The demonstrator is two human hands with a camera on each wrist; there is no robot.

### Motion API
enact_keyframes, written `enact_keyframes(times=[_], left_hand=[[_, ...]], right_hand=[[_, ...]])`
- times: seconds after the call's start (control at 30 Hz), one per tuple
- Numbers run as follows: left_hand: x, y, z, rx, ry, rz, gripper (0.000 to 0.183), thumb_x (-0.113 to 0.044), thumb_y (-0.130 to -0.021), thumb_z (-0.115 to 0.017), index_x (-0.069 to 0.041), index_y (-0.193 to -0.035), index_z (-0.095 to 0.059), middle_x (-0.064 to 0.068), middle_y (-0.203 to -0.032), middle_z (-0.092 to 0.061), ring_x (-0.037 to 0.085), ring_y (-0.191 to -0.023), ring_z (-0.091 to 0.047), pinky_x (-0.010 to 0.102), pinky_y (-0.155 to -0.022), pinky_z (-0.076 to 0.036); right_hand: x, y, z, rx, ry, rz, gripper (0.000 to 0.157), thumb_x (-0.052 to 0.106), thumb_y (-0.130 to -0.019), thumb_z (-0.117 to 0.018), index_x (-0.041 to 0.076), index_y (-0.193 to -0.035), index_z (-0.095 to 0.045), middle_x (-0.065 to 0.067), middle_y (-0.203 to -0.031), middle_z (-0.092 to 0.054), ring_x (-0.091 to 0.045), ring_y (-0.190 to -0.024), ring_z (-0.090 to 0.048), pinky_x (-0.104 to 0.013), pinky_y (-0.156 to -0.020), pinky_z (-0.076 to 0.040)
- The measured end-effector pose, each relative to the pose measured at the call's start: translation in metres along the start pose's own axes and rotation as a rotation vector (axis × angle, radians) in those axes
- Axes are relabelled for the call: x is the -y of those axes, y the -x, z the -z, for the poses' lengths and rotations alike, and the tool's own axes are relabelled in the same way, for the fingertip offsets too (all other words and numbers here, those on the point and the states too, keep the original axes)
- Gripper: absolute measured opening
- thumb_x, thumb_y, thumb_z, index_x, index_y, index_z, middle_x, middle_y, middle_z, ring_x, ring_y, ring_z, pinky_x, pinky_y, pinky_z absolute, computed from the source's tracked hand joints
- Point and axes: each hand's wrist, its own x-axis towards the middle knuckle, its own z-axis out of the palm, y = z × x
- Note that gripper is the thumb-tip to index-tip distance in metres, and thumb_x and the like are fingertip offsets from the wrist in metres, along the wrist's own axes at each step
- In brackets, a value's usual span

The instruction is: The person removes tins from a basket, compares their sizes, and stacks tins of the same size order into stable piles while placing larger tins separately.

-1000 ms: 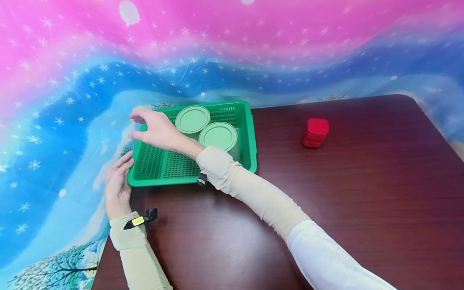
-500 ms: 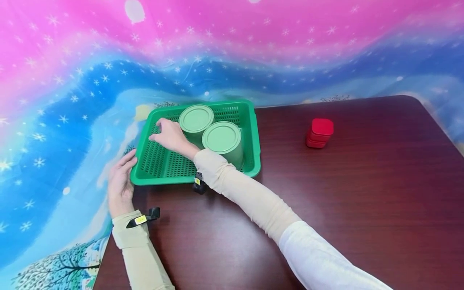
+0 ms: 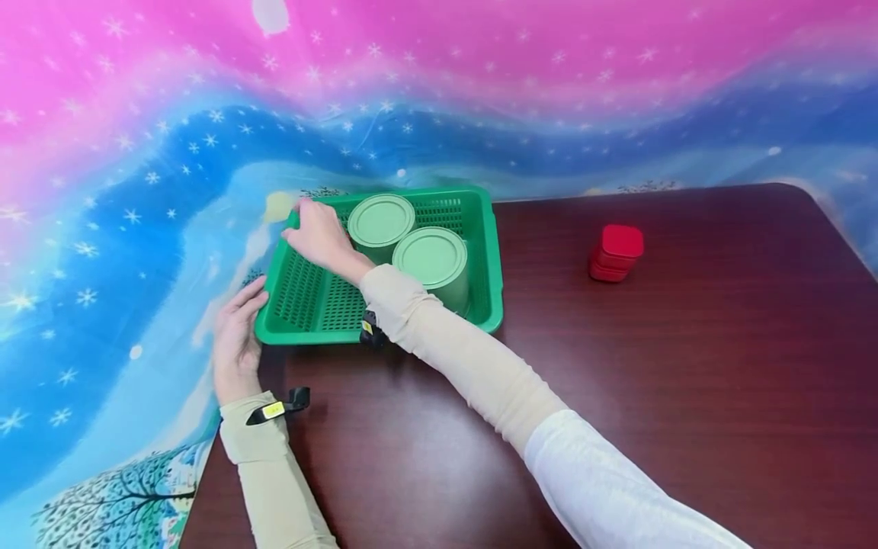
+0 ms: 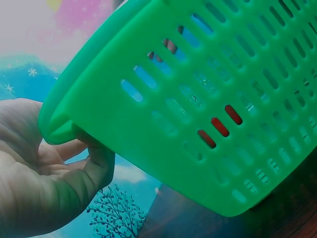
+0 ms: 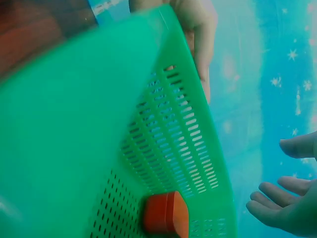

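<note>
A green slotted basket (image 3: pixel 497 305) stands at the back left of the table, holding two round tins (image 3: pixel 432 259) with pale green lids. In the right wrist view a small red box (image 5: pixel 161 214) lies in a basket corner; the right hand and arm hide it in the head view. My left hand (image 3: pixel 236 343) grips the basket's left rim, its fingers curled under the lip in the left wrist view. My right hand (image 3: pixel 321 236) is at the far left corner of the basket. Seen from the right wrist, its thumb and fingers are spread, with nothing between them.
A red square-lidded container (image 3: pixel 617 252) stands on the dark wooden table (image 3: pixel 686 366), right of the basket. Directly behind the basket and along the left side hangs a pink and blue snowflake cloth (image 3: pixel 206 191).
My right hand moved from beyond the basket's left rim to over its inside, then back to the far left corner. The left hand stays on the rim. The head view shifted slightly.
</note>
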Motion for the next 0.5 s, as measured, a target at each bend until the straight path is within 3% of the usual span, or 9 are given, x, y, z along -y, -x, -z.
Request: enact_keyframes(times=[0.13,0.27,0.5], left_hand=[[0.000,0.000,-0.001,-0.001,0.013,0.003,0.024,0.006,-0.101,-0.063,-0.004,-0.114,-0.080,0.005,-0.097,-0.073,0.016,-0.080,-0.074,0.023,-0.070,-0.062],[0.000,0.000,-0.001,-0.002,0.010,0.006,0.023,0.005,-0.101,-0.063,-0.005,-0.114,-0.080,0.005,-0.102,-0.072,0.015,-0.080,-0.074,0.023,-0.069,-0.062],[0.001,-0.002,0.002,0.005,0.021,0.006,0.023,0.005,-0.101,-0.062,-0.005,-0.110,-0.081,0.006,-0.094,-0.073,0.016,-0.078,-0.074,0.024,-0.069,-0.062]], right_hand=[[-0.005,-0.006,0.002,0.027,0.000,-0.021,0.045,0.019,-0.106,-0.062,0.004,-0.147,-0.053,-0.001,-0.092,-0.060,-0.010,-0.053,-0.041,-0.022,-0.061,-0.044],[-0.009,-0.010,0.002,0.046,0.008,-0.005,0.043,0.018,-0.106,-0.062,0.002,-0.145,-0.054,-0.002,-0.088,-0.059,-0.011,-0.056,-0.045,-0.023,-0.061,-0.045],[-0.013,-0.014,-0.002,0.077,0.062,0.040,0.024,0.013,-0.106,-0.056,0.002,-0.128,-0.057,-0.002,-0.073,-0.048,-0.012,-0.051,-0.038,-0.023,-0.048,-0.034]])
